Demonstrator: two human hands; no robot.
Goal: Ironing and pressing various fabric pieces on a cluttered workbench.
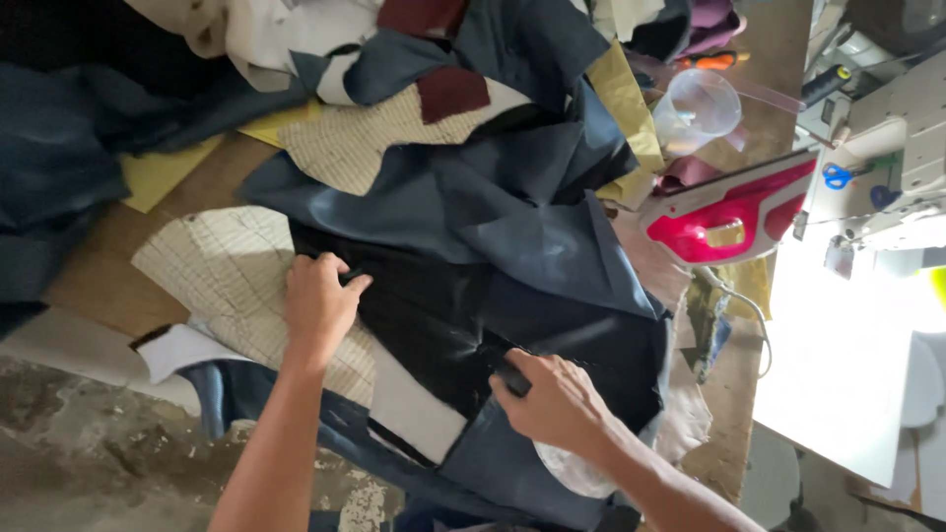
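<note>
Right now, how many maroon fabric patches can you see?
2: one maroon patch lies on the cream quilted piece at top centre, another sits at the top edge. More may be buried in the pile.

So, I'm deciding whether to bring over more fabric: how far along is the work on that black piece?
Already cut pieces lie piled around: navy panels and cream quilted pieces. In hand: the left hand and right hand both grip the black fabric, spread on the table. The pink iron stands aside, untouched, so any pressing seems yet to come.
</note>
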